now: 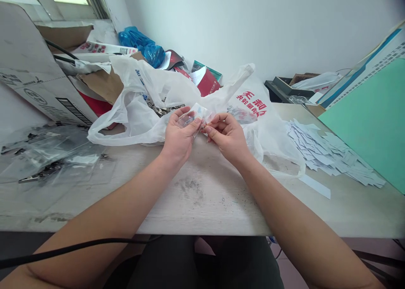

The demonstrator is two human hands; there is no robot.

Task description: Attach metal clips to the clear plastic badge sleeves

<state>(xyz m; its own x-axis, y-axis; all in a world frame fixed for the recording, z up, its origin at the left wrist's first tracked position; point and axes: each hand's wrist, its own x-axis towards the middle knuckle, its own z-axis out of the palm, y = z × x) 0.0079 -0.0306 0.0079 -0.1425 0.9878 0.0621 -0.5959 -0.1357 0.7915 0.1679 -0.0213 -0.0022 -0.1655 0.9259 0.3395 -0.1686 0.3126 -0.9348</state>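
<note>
My left hand point(179, 133) is closed around a small clear plastic pouch point(196, 112), held up above the pale table point(202, 196). My right hand point(226, 135) pinches the pouch's right edge, where a small reddish piece shows between the fingertips. Both hands meet just in front of a white plastic bag point(142, 107) with red print. Dark metal parts point(161, 109) lie in the bag's open mouth. What is inside the pouch is too small to name.
Clear pouches with metal clips point(47, 158) lie piled at the left. A heap of white paper slips point(329, 152) lies at the right, beside a green board point(370, 124). A big cardboard box point(34, 74) and cluttered bags stand behind. A black cable point(79, 249) crosses my left forearm.
</note>
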